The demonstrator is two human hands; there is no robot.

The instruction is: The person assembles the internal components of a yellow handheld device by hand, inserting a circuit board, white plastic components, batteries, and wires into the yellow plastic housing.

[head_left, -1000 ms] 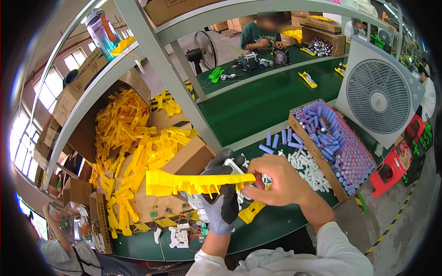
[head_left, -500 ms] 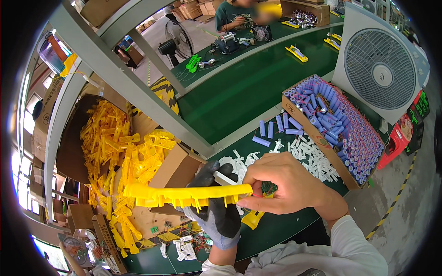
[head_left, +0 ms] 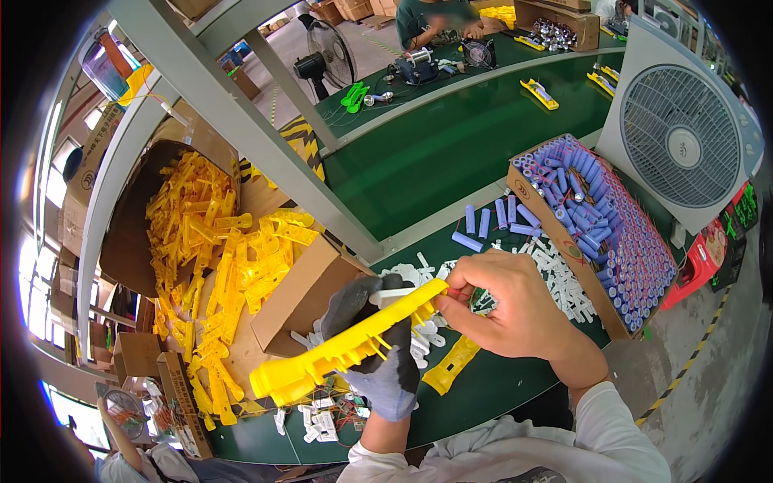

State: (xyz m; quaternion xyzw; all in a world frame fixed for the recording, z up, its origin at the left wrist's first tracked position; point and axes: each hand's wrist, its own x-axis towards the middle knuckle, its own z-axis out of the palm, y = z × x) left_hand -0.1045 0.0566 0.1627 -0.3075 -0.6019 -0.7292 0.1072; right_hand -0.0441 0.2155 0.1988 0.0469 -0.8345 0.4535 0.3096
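Observation:
In my gloved left hand (head_left: 385, 378) is a long yellow plastic shell (head_left: 346, 344), slanting with its far-right end higher; ribs and pegs show along its lower side. A slim white plastic piece (head_left: 388, 298) sits by the left fingers, behind the shell's upper edge. My bare right hand (head_left: 515, 306) pinches the shell's raised end between thumb and fingers; whether a small part is also in that pinch is hidden. Below the right hand, another yellow shell (head_left: 451, 365) lies on the green table (head_left: 491, 402). Many white plastic parts (head_left: 568, 286) lie beyond the hands.
A carton (head_left: 555, 233) of purple battery cells stands at right, with loose cells (head_left: 500, 213) beside it and a box fan (head_left: 680, 121) behind. Yellow shells (head_left: 233, 282) are heaped at left. A metal post (head_left: 266, 137) crosses the left side. Across the green conveyor (head_left: 451, 153), a person (head_left: 435, 22) sits.
The yellow shell has tilted from nearly level, its left end dropping and its right end rising. Both hands keep hold of it. The whole view has shifted slightly.

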